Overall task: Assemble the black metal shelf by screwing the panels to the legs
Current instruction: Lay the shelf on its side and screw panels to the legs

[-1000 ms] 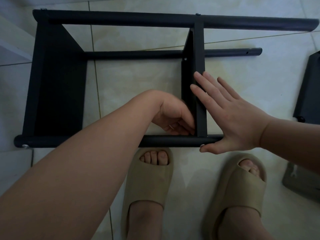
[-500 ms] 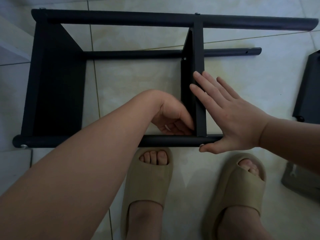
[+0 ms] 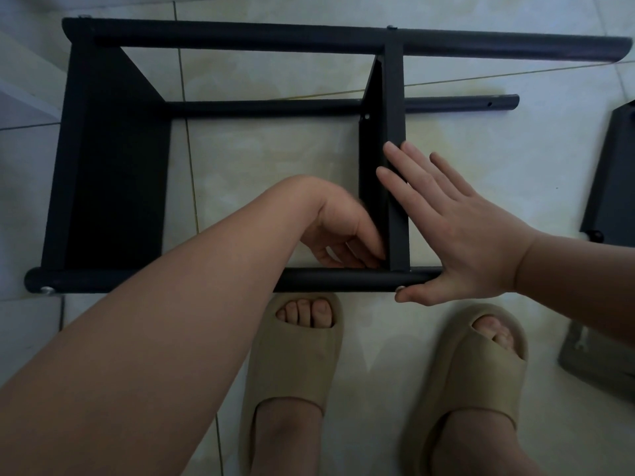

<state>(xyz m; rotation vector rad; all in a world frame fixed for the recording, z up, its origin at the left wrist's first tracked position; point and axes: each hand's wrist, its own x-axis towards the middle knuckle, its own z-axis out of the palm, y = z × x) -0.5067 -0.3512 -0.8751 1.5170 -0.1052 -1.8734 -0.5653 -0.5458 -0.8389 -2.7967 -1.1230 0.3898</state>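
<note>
Black panel (image 3: 395, 97) stands between flat right fingers (image 3: 407, 168) and curled left fingers (image 3: 369, 240), grip unclear

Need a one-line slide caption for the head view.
Right hand pressed flat against the middle panel; left hand, fingers curled, works at its joint with the near leg.

panel (image 3: 395, 97) under the right hand (image 3: 464, 242) fingers (image 3: 409, 166): sheet metal, matt black coat, smooth, thin folded edge
round leg (image 3: 343, 278) at that thumb: same matt black, faint sheen along the top
screw head (image 3: 400, 289) at the thumb tip: bare bright metal, shiny
far leg (image 3: 240, 37) past the fingertips, end panel (image 3: 113, 166) beyond the left hand (image 3: 343, 231): same black finish
floor tiles (image 3: 275, 149): pale, glazed-looking, glossy, faintly marbled
sandals (image 3: 292, 365) below both hands: beige, foam-like, matt, smooth
loose panel (image 3: 615, 173) out past the right wrist: matt dark metal
</note>
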